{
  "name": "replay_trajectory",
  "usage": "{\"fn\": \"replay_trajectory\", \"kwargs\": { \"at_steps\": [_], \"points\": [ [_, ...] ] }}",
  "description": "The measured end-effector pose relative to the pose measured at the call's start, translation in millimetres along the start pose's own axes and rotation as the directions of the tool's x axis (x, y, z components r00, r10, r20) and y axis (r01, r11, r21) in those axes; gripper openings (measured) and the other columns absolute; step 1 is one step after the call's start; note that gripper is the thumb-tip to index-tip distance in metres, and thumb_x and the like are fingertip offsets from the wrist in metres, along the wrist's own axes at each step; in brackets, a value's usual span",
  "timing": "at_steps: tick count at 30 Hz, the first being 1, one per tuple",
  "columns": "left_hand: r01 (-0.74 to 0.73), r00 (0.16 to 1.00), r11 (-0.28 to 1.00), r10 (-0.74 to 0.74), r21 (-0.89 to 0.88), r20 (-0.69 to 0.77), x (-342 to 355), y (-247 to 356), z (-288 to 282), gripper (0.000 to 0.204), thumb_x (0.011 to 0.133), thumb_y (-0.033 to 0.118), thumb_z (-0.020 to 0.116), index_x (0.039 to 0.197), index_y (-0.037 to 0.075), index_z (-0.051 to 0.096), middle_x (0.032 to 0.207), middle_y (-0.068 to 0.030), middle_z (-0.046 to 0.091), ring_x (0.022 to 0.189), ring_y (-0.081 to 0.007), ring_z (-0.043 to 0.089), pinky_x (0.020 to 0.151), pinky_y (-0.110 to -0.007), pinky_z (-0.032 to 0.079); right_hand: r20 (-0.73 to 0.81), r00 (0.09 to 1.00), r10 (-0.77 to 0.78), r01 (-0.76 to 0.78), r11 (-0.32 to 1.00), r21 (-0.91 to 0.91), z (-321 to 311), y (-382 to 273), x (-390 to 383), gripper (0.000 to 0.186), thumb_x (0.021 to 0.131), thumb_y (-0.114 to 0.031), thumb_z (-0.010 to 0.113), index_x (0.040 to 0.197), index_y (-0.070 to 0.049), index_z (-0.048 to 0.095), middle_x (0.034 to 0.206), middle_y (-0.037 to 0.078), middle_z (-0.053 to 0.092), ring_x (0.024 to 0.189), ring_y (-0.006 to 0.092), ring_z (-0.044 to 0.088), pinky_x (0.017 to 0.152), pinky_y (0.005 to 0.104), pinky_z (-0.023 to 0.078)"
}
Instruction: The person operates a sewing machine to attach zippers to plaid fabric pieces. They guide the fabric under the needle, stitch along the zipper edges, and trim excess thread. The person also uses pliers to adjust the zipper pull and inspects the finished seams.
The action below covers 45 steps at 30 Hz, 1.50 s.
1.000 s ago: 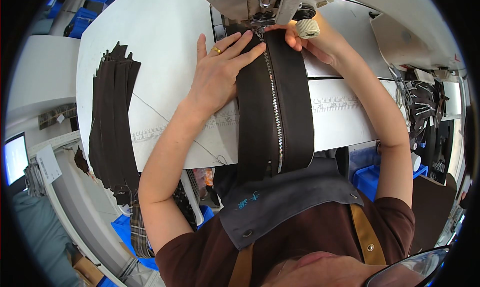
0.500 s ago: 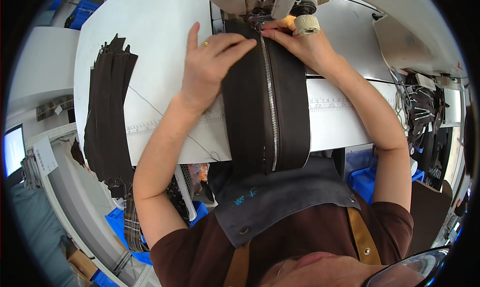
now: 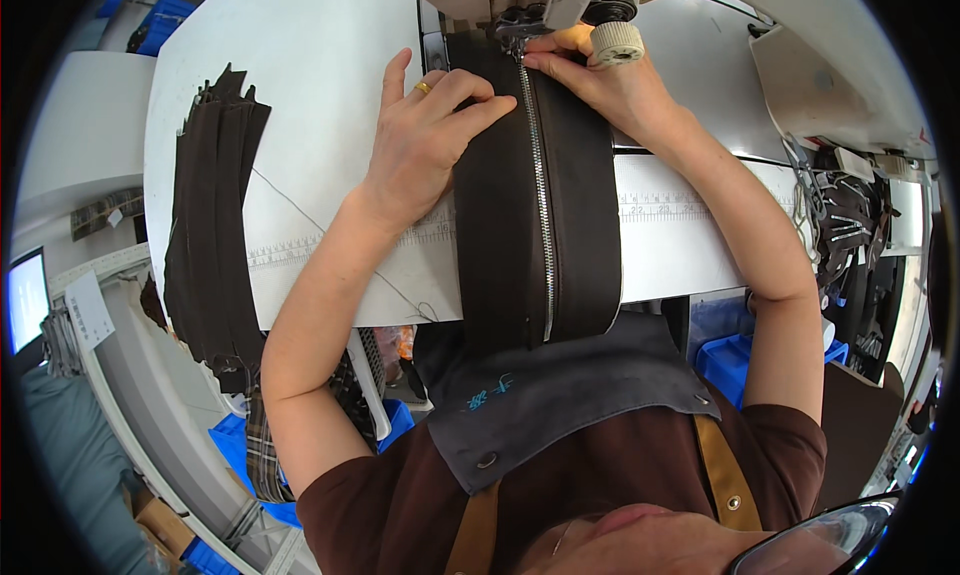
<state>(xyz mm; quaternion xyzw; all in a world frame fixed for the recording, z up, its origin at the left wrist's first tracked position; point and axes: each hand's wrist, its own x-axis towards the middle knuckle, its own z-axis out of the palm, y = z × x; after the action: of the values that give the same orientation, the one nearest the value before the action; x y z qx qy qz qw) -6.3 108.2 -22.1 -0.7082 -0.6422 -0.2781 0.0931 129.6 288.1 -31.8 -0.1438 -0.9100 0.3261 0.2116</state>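
A dark brown fabric panel (image 3: pixel 500 225) lies lengthwise under the sewing machine (image 3: pixel 520 20) and hangs over the table's near edge. Down its length runs a zipper (image 3: pixel 543 195) with silver metal teeth, its far end by the presser foot. My right hand (image 3: pixel 610 80) pinches the fabric at the zipper's right side, close to the foot. Left of the teeth, my left hand (image 3: pixel 430 130) has thumb and index finger pressed together over the panel; whether cloth is between them is hidden. Its little finger sticks up, and a gold ring shows.
A stack of dark fabric strips (image 3: pixel 215 235) lies at the left of the white table (image 3: pixel 310 155). A loose thread (image 3: pixel 300 207) trails from it. Scissors (image 3: pixel 797 170) and a bundle of dark zippered pieces (image 3: pixel 850 215) are at the right. Blue bins (image 3: pixel 725 365) stand below.
My left hand has shifted slightly right and down, its thumb and index finger now together at the panel. The right hand holds almost the same place by the presser foot.
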Motion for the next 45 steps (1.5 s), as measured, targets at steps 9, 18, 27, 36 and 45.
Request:
{"fn": "replay_trajectory", "kwargs": {
  "at_steps": [9,18,27,36,45],
  "points": [
    [0.138,0.988,0.989,-0.134,-0.044,0.081,-5,2,1,0.031,0.077,0.004,0.059,0.103,0.017,0.068,0.120,0.0012,0.062,0.108,-0.0232,0.057,0.107,-0.057,0.020,-0.013,0.999,-0.032,0.030,0.995,-0.096,-2,-3,-4,0.023,0.090,-0.022,0.064,0.107,-0.007,0.067,0.100,0.003,0.069,0.088,0.0114,0.064,0.079,0.0244,0.050],
    [0.109,0.993,0.993,-0.107,-0.040,0.044,-2,0,3,0.039,0.073,-0.008,0.055,0.100,0.015,0.069,0.114,0.0009,0.063,0.104,-0.0234,0.058,0.106,-0.058,0.025,0.028,1.000,-0.008,0.013,0.984,-0.178,-2,0,-2,0.024,0.090,-0.024,0.064,0.109,-0.010,0.067,0.099,0.002,0.069,0.086,0.0113,0.063,0.078,0.0243,0.050],
    [0.102,0.995,0.994,-0.101,-0.028,0.015,2,-5,4,0.038,0.073,-0.007,0.056,0.099,0.016,0.070,0.112,0.0008,0.064,0.103,-0.0225,0.058,0.107,-0.057,0.024,-0.090,0.985,-0.146,0.120,0.960,-0.253,-1,2,3,0.024,0.087,-0.026,0.066,0.103,-0.008,0.067,0.085,0.009,0.067,0.074,0.0218,0.064,0.066,0.0311,0.050],
    [0.132,0.991,0.991,-0.132,-0.018,0.028,4,-10,6,0.041,0.074,-0.008,0.055,0.103,0.017,0.070,0.115,0.0016,0.064,0.108,-0.0219,0.057,0.110,-0.057,0.021,-0.148,0.864,-0.481,0.434,0.861,-0.265,-16,-7,-16,0.032,0.087,-0.005,0.059,0.118,-0.010,0.062,0.099,0.011,0.066,0.072,0.0255,0.063,0.061,0.0309,0.049],
    [0.144,0.988,0.989,-0.142,-0.029,0.068,5,-10,4,0.034,0.081,0.007,0.058,0.109,0.021,0.070,0.120,0.0025,0.063,0.108,-0.0211,0.056,0.112,-0.053,0.012,0.070,0.935,-0.347,0.329,0.778,-0.536,-12,-11,-24,0.050,0.078,-0.006,0.061,0.126,-0.021,0.059,0.091,0.003,0.061,0.088,0.0222,0.059,0.081,0.0332,0.047]
  ]
}}
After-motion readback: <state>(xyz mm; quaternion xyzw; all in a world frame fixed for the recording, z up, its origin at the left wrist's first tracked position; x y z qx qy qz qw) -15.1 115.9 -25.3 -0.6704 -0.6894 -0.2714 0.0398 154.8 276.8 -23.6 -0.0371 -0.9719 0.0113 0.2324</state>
